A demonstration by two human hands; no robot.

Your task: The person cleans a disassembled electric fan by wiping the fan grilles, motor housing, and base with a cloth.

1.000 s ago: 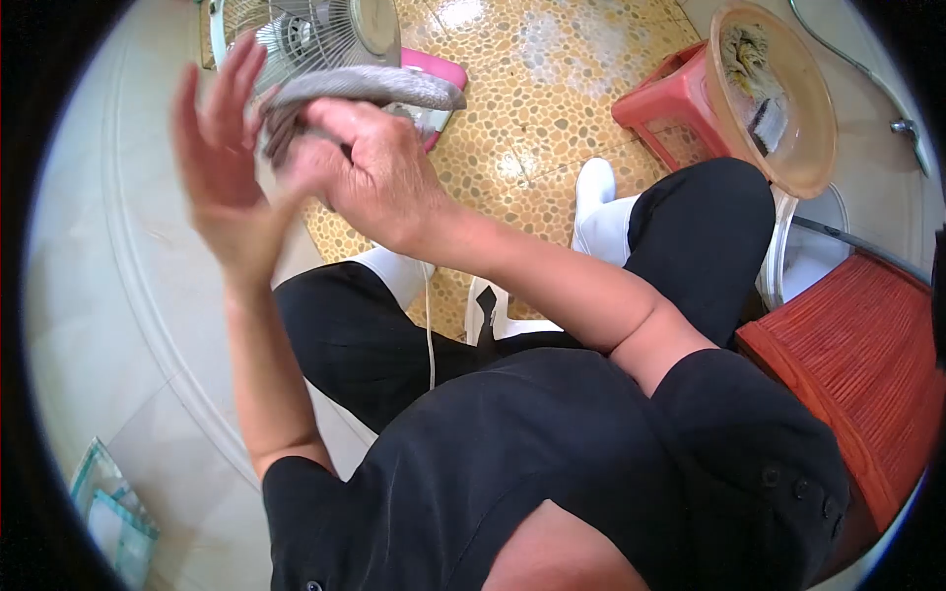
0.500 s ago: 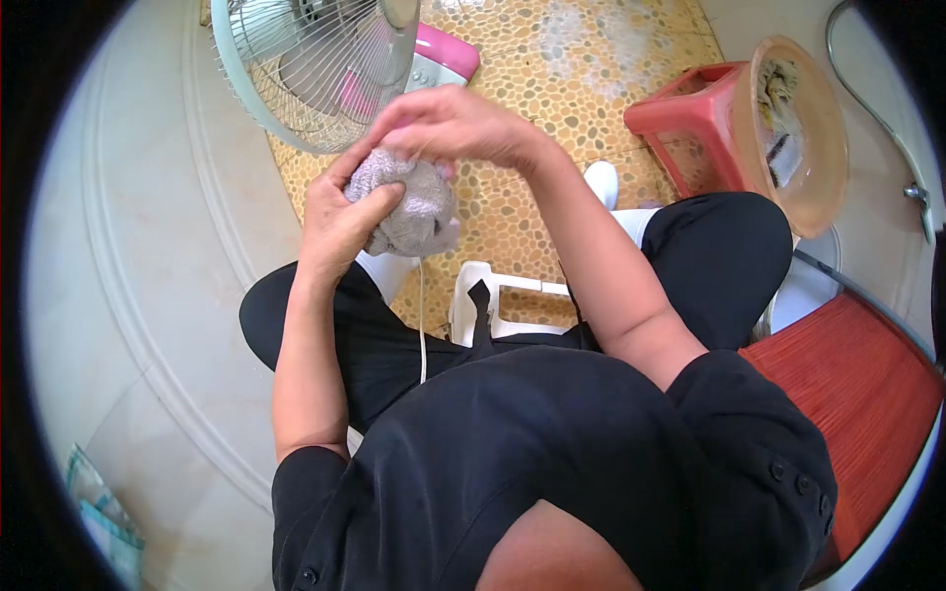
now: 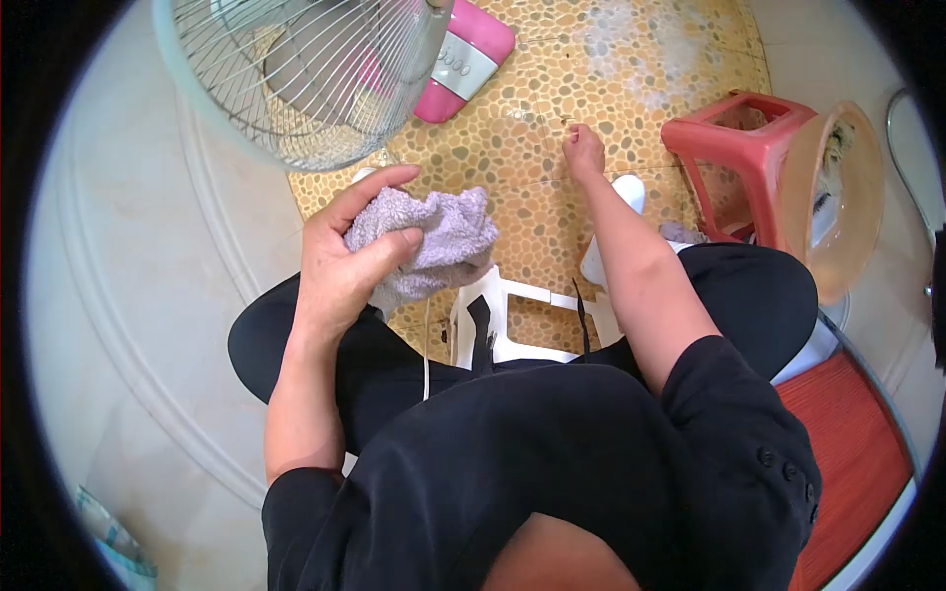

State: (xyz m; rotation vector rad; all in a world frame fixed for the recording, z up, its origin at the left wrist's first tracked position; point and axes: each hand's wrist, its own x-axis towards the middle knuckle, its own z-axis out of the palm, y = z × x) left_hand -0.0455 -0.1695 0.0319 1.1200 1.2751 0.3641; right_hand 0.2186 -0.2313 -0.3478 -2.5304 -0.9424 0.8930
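"While the left hand (image 3: 335, 256) grips the cloth (image 3: 439, 231), thumb on top and fingers behind, what does the right hand (image 3: 585, 153) do?"

"It hangs well apart, ahead over the floor (image 3: 532, 163). Nothing shows in it; I can't tell whether its fingers are curled or loose."

"How far along does the work look?"

"Under way, I'd judge: the cloth is up in the left hand, bunched, with a ragged edge free. It is apart from the fan (image 3: 305, 89), just beyond that hand. I see nothing that marks an end, so how much is left I can't say."

"And on the other side?"

"Right of the right hand stands the red stool (image 3: 754, 153), with the tilted basin (image 3: 857, 241) beside it."

"What differs from half a second ago?"

"Then the right hand was up at the cloth, by the left fingers, and the cloth was a rounder bundle. Now only the left hand has it, and it spreads wider."
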